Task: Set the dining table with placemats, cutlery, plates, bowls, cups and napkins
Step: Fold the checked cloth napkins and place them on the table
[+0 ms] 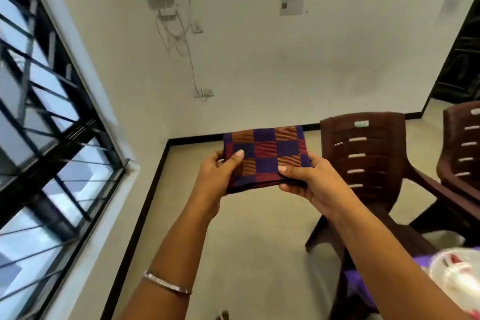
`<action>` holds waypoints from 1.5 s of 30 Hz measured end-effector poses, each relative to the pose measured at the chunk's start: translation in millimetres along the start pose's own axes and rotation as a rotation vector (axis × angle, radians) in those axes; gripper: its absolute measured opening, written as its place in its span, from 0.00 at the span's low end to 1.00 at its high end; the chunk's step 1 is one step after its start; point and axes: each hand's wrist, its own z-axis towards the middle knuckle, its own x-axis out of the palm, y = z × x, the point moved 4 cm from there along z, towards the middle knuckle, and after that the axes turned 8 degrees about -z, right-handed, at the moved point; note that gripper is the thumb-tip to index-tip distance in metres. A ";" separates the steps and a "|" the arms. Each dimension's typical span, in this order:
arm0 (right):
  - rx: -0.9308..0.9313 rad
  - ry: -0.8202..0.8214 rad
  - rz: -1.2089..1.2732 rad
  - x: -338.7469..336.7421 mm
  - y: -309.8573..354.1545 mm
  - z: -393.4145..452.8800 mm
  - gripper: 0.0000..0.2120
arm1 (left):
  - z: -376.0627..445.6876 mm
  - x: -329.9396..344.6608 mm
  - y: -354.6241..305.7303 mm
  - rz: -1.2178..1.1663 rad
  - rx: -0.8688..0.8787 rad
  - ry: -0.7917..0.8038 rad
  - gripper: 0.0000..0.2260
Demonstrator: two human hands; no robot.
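Note:
A folded checked placemat (pixel 267 150), purple with red and orange striped squares, is held up in the air in front of me, above the floor. My left hand (pixel 218 176) grips its left edge, thumb on top. My right hand (pixel 309 182) grips its lower right corner, thumb pressed on the cloth. A thin silver bangle sits on my left forearm. No table surface, cutlery, plates, bowls or cups show in this view.
Two dark brown plastic chairs (pixel 368 158) stand to the right. A white plastic bag (pixel 457 275) over purple cloth lies at the lower right. A barred window (pixel 52 138) fills the left wall. Beige floor (pixel 246 254) lies below my arms.

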 end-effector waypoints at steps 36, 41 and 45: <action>-0.240 -1.045 0.154 -383.7 85.6 710.6 0.13 | 825.3 476.1 83.6 0.195 -0.007 0.908 0.09; -0.262 -1.332 0.186 -472.1 86.6 743.7 0.10 | 876.1 584.8 129.9 0.158 -0.119 1.171 0.09; -0.274 -1.585 0.252 -525.4 90.1 751.7 0.07 | 892.9 659.7 159.9 0.206 -0.218 1.440 0.13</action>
